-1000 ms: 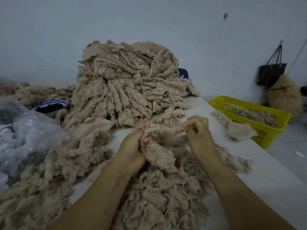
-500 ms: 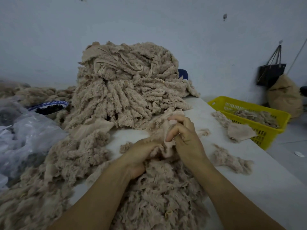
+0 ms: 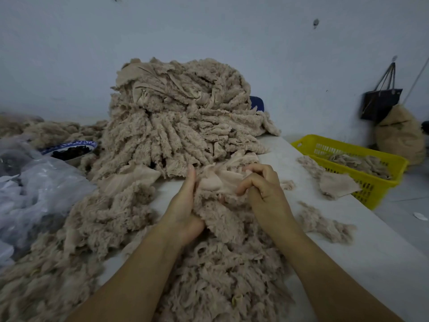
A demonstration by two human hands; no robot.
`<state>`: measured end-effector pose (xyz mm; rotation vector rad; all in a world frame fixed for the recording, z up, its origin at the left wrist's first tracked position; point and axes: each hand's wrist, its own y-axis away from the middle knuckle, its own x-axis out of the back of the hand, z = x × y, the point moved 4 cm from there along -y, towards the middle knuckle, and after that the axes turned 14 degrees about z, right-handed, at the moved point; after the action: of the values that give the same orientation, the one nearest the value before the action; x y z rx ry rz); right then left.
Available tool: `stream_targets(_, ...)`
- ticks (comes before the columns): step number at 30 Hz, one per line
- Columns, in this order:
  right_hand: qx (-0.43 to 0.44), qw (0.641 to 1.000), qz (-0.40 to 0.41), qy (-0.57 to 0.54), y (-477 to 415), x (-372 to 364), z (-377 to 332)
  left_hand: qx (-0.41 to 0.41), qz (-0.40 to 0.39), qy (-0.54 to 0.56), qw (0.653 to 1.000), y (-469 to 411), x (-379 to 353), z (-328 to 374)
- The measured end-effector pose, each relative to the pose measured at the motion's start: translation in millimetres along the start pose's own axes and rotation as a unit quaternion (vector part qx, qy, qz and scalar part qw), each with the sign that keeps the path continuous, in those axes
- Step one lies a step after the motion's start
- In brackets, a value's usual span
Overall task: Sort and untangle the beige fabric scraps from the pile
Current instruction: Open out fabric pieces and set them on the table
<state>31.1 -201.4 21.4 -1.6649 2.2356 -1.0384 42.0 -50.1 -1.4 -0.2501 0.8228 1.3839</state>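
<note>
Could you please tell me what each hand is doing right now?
Left hand: straight fingers against the beige scrap; grip cannot be told.
Right hand: closed, pinching the same scrap.

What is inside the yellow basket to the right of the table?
Loose beige fabric scraps lie inside the yellow basket. The scraps and the basket's near wall hide its bottom, so anything beneath them cannot be seen.

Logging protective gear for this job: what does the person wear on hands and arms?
No gloves on the left hand or right hand; both forearms are bare, no sleeves, watch or bracelet in view. A glint on one right finger may be a ring.
</note>
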Motion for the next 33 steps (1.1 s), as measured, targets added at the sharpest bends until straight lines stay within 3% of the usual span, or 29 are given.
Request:
stream_targets(3, 0.008, 1.000, 0.007, 0.007, 0, 1, 0, -0.039, -0.032, -0.106, 0.993, 3, -3, -3)
stream_targets(7, 0.001, 0.999, -0.001, 0.039, -1, 1, 4, -0.090, 0.050, -0.267, 0.958, -2, 1, -9)
stream_targets(9, -0.010, 0.998, 0.018, 0.052, -2, 3, 5, -0.081, 0.060, -0.190, 0.977, -3, 3, -8)
stream_targets(12, -0.024, 0.996, 0.051, 0.063, -3, 8, 6, -0.048, 0.015, 0.042, 0.998, -2, 2, 2)
stream_targets(14, -0.037, 0.999, 0.014, 0.012, -1, 6, 6, -0.036, 0.001, 0.196, 0.980, -4, 6, 12)
stream_targets(15, -0.040, 0.999, -0.032, -0.002, 1, 2, 5, -0.050, 0.029, 0.258, 0.964, -6, 11, 15)
stream_targets(17, -0.031, 0.987, -0.153, 0.041, 8, -15, 6, -0.077, 0.067, 0.302, 0.948, -10, 16, 19)
stream_targets(19, 0.041, 0.961, -0.232, 0.147, 17, -31, 11, -0.082, 0.073, 0.288, 0.951, -9, 17, 20)
stream_targets(20, 0.072, 0.954, -0.230, 0.177, 18, -35, 13, -0.086, 0.077, 0.289, 0.950, -9, 18, 19)
stream_targets(22, 0.056, 0.970, -0.195, 0.132, 15, -32, 14, -0.083, 0.100, 0.276, 0.952, -11, 20, 20)
stream_targets(24, -0.053, 0.987, -0.153, 0.021, 9, -22, 16, -0.108, 0.126, 0.197, 0.966, -12, 20, 19)
stream_targets(26, -0.114, 0.987, -0.099, -0.060, 5, -12, 18, -0.161, 0.189, 0.020, 0.968, -14, 19, 14)
stream_targets(27, -0.136, 0.985, -0.075, -0.078, 5, -10, 16, -0.191, 0.225, -0.084, 0.952, -12, 19, 10)
stream_targets(29, -0.153, 0.982, -0.046, -0.097, 4, -10, 15, -0.281, 0.230, -0.294, 0.884, -4, 11, 8)
stream_targets(33, -0.176, 0.975, -0.042, -0.129, 4, -12, 16, -0.378, 0.054, -0.511, 0.770, 3, -9, -6)
